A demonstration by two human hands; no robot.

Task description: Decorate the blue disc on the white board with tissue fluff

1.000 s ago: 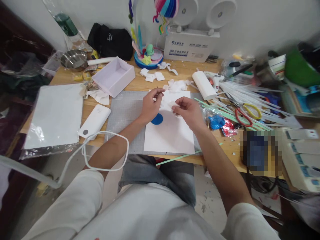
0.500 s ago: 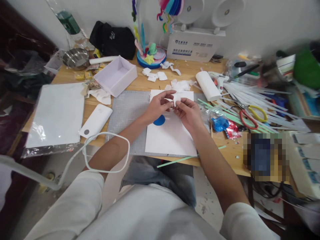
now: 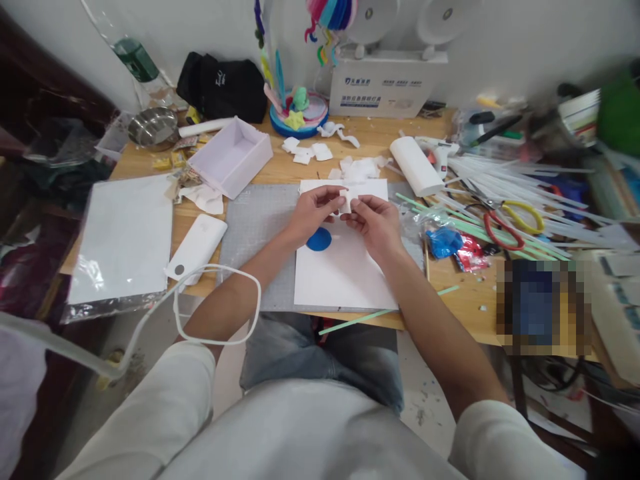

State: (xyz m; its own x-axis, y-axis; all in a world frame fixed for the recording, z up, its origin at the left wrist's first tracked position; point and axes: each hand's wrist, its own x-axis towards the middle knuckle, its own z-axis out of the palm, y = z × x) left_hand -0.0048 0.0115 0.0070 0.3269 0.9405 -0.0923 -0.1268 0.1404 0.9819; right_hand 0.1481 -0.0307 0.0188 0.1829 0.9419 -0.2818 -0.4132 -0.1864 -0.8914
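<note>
Two bare hands pinch a small white piece (image 3: 345, 202) of thin, soft-looking material above a smooth white sheet (image 3: 345, 280).
The left hand (image 3: 314, 215) and right hand (image 3: 376, 225) nearly meet, thumbs and fingertips closed on opposite sides of the piece, which looks flat and roughly rectangular; the remaining fingers curl loosely. Just below the left hand, a flat, matte blue disc (image 3: 319, 239) rests on the sheet, which overlaps a grey gridded mat (image 3: 255, 233) on a wood-grained table (image 3: 460, 300). Beyond the hands lie crumpled, tissue-like white scraps (image 3: 359, 169) and, farther back, flat squarish white pieces (image 3: 303, 155). A smooth white cylinder (image 3: 417, 167) lies to the right, near slender, translucent sticks (image 3: 500, 175).
</note>
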